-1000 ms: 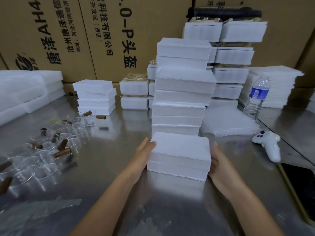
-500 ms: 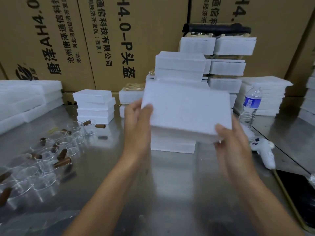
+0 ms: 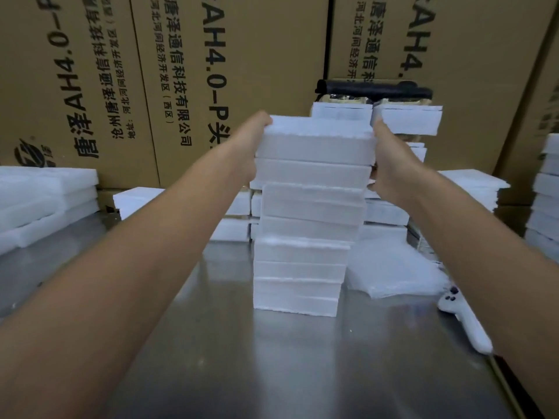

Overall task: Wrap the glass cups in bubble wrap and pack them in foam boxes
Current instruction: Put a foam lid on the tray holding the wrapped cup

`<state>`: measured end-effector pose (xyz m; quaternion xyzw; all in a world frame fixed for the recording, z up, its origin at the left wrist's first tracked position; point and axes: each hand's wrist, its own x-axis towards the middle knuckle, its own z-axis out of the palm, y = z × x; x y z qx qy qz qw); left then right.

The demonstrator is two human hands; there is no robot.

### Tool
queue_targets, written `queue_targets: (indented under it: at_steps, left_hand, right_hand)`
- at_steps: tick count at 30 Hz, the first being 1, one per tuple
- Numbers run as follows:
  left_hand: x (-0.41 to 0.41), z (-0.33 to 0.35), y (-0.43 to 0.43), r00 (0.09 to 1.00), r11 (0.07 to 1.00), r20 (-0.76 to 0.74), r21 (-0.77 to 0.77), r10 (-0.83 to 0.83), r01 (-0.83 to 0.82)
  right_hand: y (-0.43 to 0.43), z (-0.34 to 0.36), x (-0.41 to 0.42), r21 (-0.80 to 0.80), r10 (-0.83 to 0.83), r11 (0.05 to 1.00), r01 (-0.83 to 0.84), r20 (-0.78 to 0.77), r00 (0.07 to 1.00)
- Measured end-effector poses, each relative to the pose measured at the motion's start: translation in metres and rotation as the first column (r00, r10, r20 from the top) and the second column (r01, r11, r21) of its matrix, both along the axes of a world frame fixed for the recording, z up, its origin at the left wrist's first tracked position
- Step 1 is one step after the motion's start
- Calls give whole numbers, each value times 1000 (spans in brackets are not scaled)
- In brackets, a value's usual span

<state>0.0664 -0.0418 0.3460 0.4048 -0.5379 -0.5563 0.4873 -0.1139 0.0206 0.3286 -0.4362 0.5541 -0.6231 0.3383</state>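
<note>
A white foam box (image 3: pixel 314 146) sits at the top of a tall stack of foam boxes (image 3: pixel 302 267) in the middle of the steel table (image 3: pixel 272 358). My left hand (image 3: pixel 248 143) grips its left end and my right hand (image 3: pixel 390 158) grips its right end, both arms stretched forward. A pile of bubble wrap sheets (image 3: pixel 390 270) lies just right of the stack. No glass cups are in view.
More foam boxes are stacked behind (image 3: pixel 405 119), at the left (image 3: pixel 45 195) and at the right edge (image 3: pixel 544 207). Big printed cardboard cartons (image 3: pixel 211 71) form the back wall. A white game controller (image 3: pixel 465 322) lies at the right front.
Both hands lifted the foam box from the table in front of the stack and raised it onto the top of the stack. The view tilted up, so the cups at the left dropped out of sight.
</note>
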Motion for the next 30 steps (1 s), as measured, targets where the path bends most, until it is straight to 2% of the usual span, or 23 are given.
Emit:
queue_targets:
  at_steps: [5,14,22,24,26,28,30]
  left_hand:
    - [-9,-12,-23,1000,996,12,87,-16,14]
    - [-12,-15,-45,999,997,41,79,-7,4]
    - [-6,-17,-52,996,997,65,61,-60,56]
    - [-3,-13,-49,997,999,69,50,-25,22]
    - [2,-6,-41,997,1000,71,-22,16,-14]
    - [14,2,-30,994,989,76,-131,82,-72]
    - [34,3,-14,982,945,35,-281,185,-168]
  right_hand:
    - [-22,-11,-4,92,-88,991,95,-73,993]
    - [-43,-15,-7,117,-147,980,162,-124,981]
    - [-42,-14,-6,34,-255,964,265,-177,951]
    - [-32,-7,-2,-46,-302,953,299,-175,937]
    - [-17,-1,6,-231,-375,916,328,-198,906]
    - [4,-1,19,-486,-452,822,296,-241,859]
    - [28,-8,33,-712,-535,675,194,-292,793]
